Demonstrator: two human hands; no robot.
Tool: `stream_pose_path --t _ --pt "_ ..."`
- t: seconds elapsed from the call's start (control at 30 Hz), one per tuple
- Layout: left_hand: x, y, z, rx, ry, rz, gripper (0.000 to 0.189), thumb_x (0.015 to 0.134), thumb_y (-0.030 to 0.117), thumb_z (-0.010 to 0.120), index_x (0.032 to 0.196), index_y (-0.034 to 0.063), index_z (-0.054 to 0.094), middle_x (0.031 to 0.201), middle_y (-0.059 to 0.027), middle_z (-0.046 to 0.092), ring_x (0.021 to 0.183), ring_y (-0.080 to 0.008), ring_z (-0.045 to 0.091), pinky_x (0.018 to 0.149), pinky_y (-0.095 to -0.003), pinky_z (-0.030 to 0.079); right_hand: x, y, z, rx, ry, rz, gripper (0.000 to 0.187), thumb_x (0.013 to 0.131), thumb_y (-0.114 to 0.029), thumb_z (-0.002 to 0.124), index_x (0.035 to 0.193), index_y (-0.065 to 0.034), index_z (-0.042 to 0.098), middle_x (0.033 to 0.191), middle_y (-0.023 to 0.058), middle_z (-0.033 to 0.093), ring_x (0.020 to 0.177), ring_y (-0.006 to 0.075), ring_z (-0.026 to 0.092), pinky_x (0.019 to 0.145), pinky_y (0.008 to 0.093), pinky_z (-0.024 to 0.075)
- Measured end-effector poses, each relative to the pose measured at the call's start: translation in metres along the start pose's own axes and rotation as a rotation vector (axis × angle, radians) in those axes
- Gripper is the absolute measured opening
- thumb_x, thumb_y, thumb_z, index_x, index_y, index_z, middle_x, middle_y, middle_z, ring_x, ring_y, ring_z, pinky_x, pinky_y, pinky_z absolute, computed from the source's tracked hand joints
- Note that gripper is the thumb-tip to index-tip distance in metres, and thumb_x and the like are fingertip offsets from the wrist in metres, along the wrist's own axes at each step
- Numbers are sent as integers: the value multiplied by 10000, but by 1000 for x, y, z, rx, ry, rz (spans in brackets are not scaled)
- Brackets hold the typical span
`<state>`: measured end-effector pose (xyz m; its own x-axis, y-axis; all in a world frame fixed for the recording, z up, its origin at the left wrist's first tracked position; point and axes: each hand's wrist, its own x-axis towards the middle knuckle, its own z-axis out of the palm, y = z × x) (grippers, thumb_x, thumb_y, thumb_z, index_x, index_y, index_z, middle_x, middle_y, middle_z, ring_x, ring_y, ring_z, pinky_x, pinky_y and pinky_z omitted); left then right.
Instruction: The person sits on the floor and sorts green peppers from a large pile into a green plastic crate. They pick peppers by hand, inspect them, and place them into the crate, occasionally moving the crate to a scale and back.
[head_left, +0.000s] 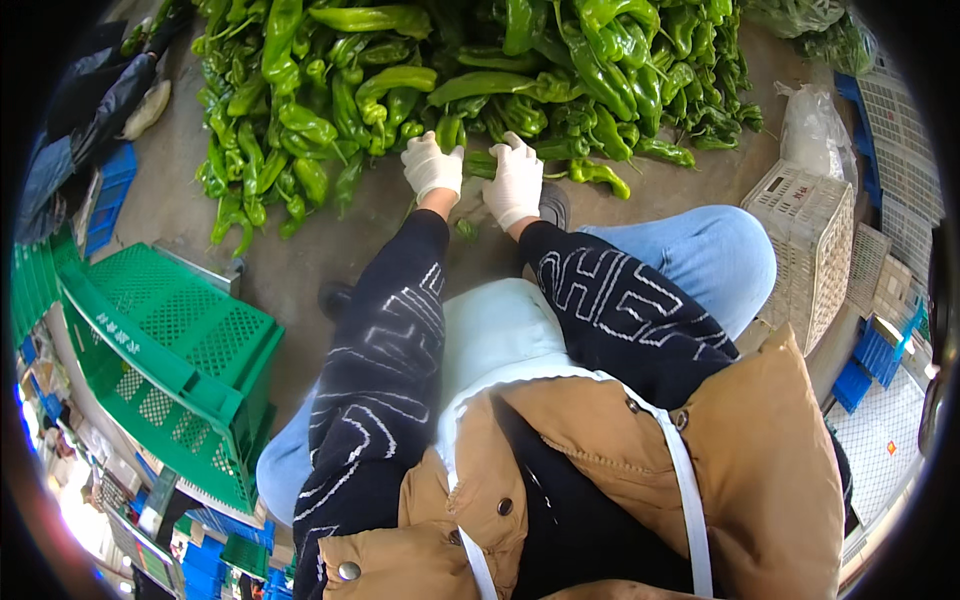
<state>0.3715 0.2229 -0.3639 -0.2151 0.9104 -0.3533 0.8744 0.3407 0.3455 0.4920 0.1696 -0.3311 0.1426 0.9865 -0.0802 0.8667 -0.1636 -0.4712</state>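
Observation:
A large heap of long green peppers (330, 90) lies on the floor before me. My left hand (433, 166), in a white glove, reaches to the heap's near edge with its fingers bent. One green pepper (450, 133) shows right by its thumb and forefinger. Beside it, also gloved in white, my right hand (514, 178) has its fingers curled at the same edge. Another pepper (478, 163) lies between the two hands, close to the right fingers. The fingertips are partly hidden, so whether either hand grips a pepper cannot be told.
A green plastic crate (169, 322) stands at my left. To the right is a pale plastic crate (802, 240) with a clear plastic bag (817, 131) behind it. A person's dark sleeve (112, 112) shows at far left. Loose peppers (600, 176) lie along the heap's edge.

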Motion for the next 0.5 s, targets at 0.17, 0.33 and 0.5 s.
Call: stream_pose_path --t 0.17,0.33,0.5 --pt "-5 -8 -5 -31 48 113 426 686 304 818 992 54 660 1074 -149 575 1016 -328 554 869 -415 484 48 -9 -24 -126 187 -360 389 632 -30 665 1008 -105 597 1391 157 445 1249 321 437 1021 442 327" --pt "-26 -52 -13 -1307 -23 -268 466 822 170 745 1177 -4 500 1076 -111 605 951 -166 570 862 -347 448 114 -7 -21 -689 324 -559 149 814 -138 530 954 -117 574 878 45 576 821 219 575 706 363 443" --pt "-35 -81 -73 -2020 -186 -303 320 949 306 546 1149 56 550 1001 -96 623 879 -233 586 856 -409 466 119 -13 -23 -819 214 -529 208 795 -148 570 1000 -127 589 839 35 559 770 183 574 649 337 436"
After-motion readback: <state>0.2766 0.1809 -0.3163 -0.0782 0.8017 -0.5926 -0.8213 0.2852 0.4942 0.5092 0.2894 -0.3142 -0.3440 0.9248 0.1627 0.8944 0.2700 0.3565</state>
